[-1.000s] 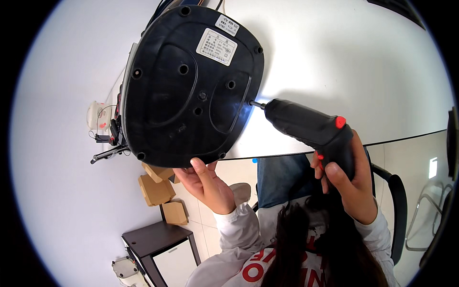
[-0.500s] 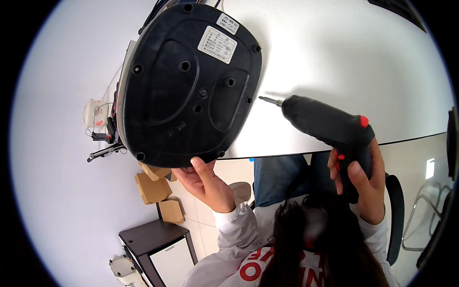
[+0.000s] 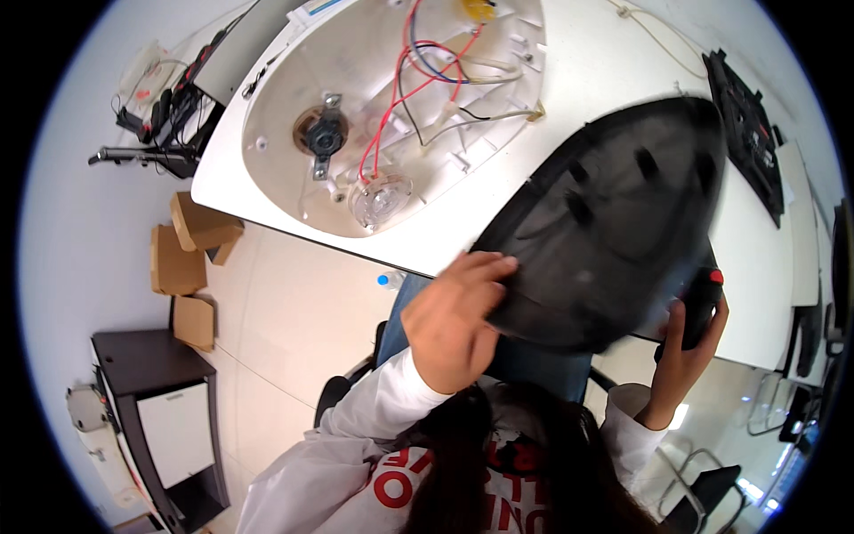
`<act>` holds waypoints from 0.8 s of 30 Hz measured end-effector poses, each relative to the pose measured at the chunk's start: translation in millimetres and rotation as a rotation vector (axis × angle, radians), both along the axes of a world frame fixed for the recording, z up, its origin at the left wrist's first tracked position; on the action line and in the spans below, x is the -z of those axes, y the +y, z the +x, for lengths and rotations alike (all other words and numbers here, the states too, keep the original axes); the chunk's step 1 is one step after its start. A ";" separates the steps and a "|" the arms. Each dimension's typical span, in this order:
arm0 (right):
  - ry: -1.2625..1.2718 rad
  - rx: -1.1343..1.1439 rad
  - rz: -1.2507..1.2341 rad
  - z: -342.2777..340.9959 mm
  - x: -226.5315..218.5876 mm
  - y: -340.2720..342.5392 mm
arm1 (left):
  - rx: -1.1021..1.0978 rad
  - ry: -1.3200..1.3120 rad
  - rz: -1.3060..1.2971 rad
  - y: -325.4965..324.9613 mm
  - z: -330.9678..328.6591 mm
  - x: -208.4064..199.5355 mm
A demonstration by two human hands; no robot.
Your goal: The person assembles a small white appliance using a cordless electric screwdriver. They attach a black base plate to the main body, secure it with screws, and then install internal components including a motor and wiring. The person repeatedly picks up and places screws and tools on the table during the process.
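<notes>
My left hand (image 3: 454, 325) grips the near left edge of a black plastic base cover (image 3: 614, 240), which is tilted over the table edge. Posts on its surface show, slightly blurred by motion. Closed round a black and red cordless screwdriver (image 3: 702, 307) is my right hand (image 3: 690, 356), at the cover's right side; the cover hides the tool's front. To the left, an open white plastic housing (image 3: 276, 191) lies hollow side up on the table. Inside are a dark round part on a metal bracket (image 3: 322, 133), a clear round part (image 3: 382, 200) and red, black and white wires (image 3: 388, 123).
The white table (image 3: 592, 76) has its near edge just before my lap. A black flat frame-like object (image 3: 747, 133) lies at the right. Cardboard boxes (image 3: 178, 258) and a dark cabinet (image 3: 151, 365) stand on the floor at left, a chair (image 3: 703, 498) at lower right.
The black cover has come off the white housing and swung right in my left hand, baring the inside and wires. The screwdriver is now partly behind it. The view has shifted too.
</notes>
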State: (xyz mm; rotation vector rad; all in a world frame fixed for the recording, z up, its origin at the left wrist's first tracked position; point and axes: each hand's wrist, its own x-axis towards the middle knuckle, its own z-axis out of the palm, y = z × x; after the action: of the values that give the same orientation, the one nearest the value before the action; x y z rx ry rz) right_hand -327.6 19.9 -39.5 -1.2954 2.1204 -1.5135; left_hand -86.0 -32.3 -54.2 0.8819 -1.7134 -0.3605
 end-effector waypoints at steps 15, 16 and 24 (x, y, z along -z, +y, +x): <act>0.410 -0.141 0.120 -17.2 -10.6 -5.5 | 0.021 -0.222 -0.186 -5.0 -8.3 -1.7; 0.526 -0.154 0.129 -22.0 -6.0 -5.5 | 0.024 -0.242 -0.199 -4.6 -8.5 -2.2; 0.649 -0.181 0.290 -37.5 -15.5 -33.1 | 0.048 -0.559 -0.216 -8.0 -31.9 -15.1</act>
State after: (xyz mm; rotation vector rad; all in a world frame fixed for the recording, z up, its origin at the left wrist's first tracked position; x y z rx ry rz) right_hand -365.1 -13.2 -24.0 -1.9778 2.3649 -0.7260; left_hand -117.9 -40.4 -39.0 0.8285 -2.2390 0.0539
